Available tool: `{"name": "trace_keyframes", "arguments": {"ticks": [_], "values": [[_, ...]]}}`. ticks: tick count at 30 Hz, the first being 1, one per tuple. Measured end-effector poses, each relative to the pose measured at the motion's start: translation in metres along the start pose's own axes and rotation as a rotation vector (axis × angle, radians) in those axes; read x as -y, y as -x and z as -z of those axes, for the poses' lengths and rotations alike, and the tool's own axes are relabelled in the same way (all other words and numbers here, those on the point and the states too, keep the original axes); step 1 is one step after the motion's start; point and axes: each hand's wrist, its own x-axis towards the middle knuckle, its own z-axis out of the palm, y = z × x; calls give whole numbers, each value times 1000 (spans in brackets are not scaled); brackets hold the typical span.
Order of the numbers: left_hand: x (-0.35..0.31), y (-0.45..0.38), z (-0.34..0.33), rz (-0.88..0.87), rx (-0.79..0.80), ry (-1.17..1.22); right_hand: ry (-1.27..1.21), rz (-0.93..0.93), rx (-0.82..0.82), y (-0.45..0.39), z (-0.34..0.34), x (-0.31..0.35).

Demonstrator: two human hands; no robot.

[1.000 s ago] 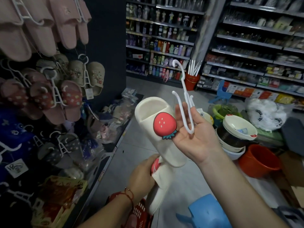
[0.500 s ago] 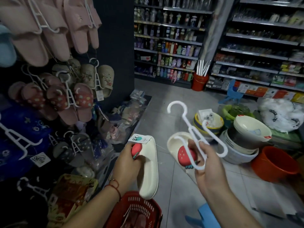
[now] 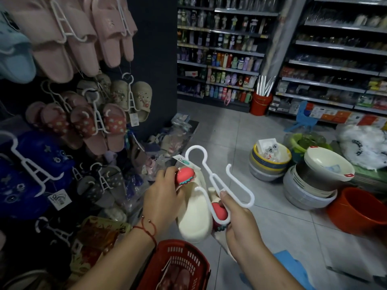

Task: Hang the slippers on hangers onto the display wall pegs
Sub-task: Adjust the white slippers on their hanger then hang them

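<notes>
Display wall (image 3: 155,49), dark, at left: hung with pink, maroon, beige and blue slippers, each pair on a white hanger over a peg.

Floor (image 3: 251,130), grey tile: stacked basins (image 3: 318,181), orange tub (image 3: 354,212), red basket (image 3: 178,266) below the hands.

Cream slipper, left (image 3: 194,212): thick moulded sole, smooth, red strawberry charm at the strap, paper tag near the toe. Gripped at the strap end by left hand (image 3: 165,197), fingers curled round it, sole hanging toward the basket.

Cream slipper, right (image 3: 215,201): matching, strawberry charm showing; mostly hidden behind the hanger and hand. Pressed against right hand (image 3: 238,218); exact hold not clear.

White hanger (image 3: 217,181), plastic: round top hook tilted up-left, two upturned lower arms. Pinched at its lower stem by right hand, thumb and fingers clamped on it. Left lower arm touching or just inside the left slipper's strap opening; cannot tell which.

Step in hand, as judged: mounting the pair on the hanger; nothing yet hung. Next move likely calls for threading each arm through a strap, seating both slippers, then lifting the top hook to a free peg at left.
</notes>
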Motion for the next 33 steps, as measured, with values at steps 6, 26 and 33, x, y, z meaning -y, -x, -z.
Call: {"name": "trace_keyframes", "arguments": {"ticks": [6,26,33], "values": [[-5,6,6,-176,-94,-157,-8,13,-9,-6,3,8],[-31,23,31,-453,-193,-271,264,101,194,15,48,43],[-53,28,39,-439,-248,-199,105,262,53,12,32,50]]}}
